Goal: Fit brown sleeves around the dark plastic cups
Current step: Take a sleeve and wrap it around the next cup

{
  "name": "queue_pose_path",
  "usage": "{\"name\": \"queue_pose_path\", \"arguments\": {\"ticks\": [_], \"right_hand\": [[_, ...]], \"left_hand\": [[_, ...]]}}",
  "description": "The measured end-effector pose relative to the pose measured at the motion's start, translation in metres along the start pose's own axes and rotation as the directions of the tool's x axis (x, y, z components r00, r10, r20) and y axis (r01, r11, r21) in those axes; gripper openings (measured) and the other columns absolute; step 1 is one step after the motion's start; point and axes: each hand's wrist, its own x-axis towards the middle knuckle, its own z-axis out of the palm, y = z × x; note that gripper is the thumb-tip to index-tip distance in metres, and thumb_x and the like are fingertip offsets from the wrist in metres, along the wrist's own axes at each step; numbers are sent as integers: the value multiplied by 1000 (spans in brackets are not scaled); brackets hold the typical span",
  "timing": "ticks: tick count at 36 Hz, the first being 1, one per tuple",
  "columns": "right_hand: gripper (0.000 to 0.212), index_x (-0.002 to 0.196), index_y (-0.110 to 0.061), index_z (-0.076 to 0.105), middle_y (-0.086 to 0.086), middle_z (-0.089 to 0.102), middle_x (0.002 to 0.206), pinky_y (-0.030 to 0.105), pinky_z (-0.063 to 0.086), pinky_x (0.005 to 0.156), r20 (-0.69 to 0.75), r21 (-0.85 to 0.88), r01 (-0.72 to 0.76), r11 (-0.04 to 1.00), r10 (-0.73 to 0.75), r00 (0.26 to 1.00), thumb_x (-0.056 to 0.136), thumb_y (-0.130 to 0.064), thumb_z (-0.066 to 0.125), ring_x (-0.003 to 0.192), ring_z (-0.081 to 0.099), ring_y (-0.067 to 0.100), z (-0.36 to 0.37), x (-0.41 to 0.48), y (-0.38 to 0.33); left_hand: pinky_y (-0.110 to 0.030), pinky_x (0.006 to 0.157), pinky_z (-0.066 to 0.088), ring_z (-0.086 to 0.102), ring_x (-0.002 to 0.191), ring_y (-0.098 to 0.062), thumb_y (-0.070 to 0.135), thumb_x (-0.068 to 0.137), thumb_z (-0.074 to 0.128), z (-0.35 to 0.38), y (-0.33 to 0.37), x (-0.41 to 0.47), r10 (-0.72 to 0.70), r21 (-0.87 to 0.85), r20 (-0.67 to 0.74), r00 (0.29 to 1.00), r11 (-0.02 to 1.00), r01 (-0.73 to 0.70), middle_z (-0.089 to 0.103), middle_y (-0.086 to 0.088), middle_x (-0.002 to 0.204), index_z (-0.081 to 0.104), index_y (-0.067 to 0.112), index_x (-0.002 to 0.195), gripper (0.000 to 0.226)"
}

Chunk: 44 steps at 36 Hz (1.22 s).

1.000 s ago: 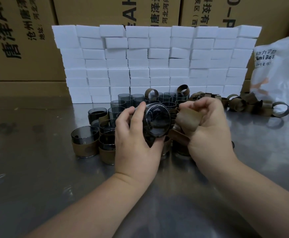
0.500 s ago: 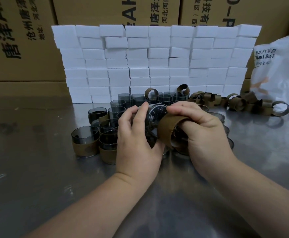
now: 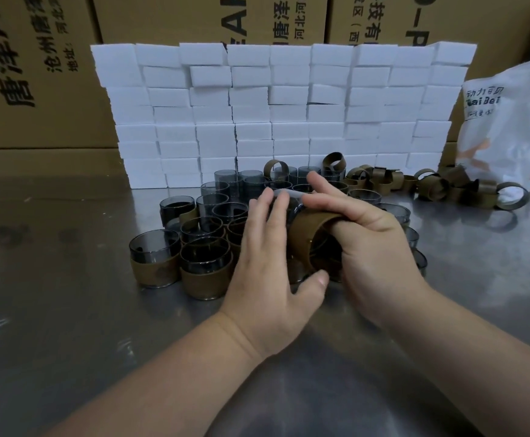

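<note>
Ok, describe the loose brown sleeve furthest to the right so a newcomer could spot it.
Start at the wall of white foam blocks and follow the trail of loose sleeves along its foot rightward to the white plastic bag. The last sleeve ends the trail, on edge, its opening facing the camera.

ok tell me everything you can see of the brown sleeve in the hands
The brown sleeve is a matte, leather-like band curled into a wide ring, held tilted above the table, its dark open end toward the camera. The right hand grips it, fingers over its top. Its far end meets the dark plastic cup in the left hand; how far it is on is hidden.
</note>
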Motion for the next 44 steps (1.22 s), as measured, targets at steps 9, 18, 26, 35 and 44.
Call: {"name": "queue_pose_path", "arguments": {"ticks": [9, 18, 26, 35, 44], "right_hand": [[54, 83, -23, 73, -24, 57, 116, 8, 47, 82, 38, -141, 17, 990, -11, 999, 84, 19, 38, 104, 55, -14, 3, -7, -1], [63, 126, -25, 43, -21, 25, 142, 8, 32, 102, 6, -241, 51, 969, -51, 999, 76, 7, 65, 117, 42, -16, 7, -7, -5], [61, 122, -45, 48, -11, 20, 154, 31, 29, 112, 64, -355, 0, 935, 25, 998, 72, -22, 74, 133, 24, -9, 5, -8, -5], [94, 145, -31, 16, -22, 34, 136, 18, 32, 107, 160, -323, -63, 944, 120, 980, 75, 3, 68, 129, 37, -5, 3, -8, 2], [77, 133, -34, 34, -22, 50, 125, 23, 34, 108, 142, -334, -41, 942, 94, 985, 75, 2, 69, 125, 44, -3, 1, -7, 3]], "left_hand": [[5, 88, 12, 18, 128, 3, 54, 76, 13, 2, -2, 2, -86, 145, -89, 992, 984, 99, 19, 2, 153, 14, 20, 147, 78], [-12, 99, 31, 48, 123, -20, 20, 81, 32, 3, 1, 4, -182, -141, -274, 945, 979, 148, 51, -13, 134, 39, 5, 138, 59], [-42, 102, 41, 50, 122, -22, 20, 82, 31, 4, 1, 4, -220, -239, -333, 917, 960, 144, 52, -13, 131, 39, 7, 137, 57], [-8, 98, 32, 47, 119, -10, 27, 88, 31, 3, -3, 4, -223, -215, -393, 892, 965, 147, 54, -7, 129, 45, 6, 133, 52], [-24, 105, 34, 47, 125, -17, 36, 89, 29, 1, -7, 6, -245, -279, -358, 901, 949, 147, 53, -10, 132, 46, 5, 132, 56]]}}
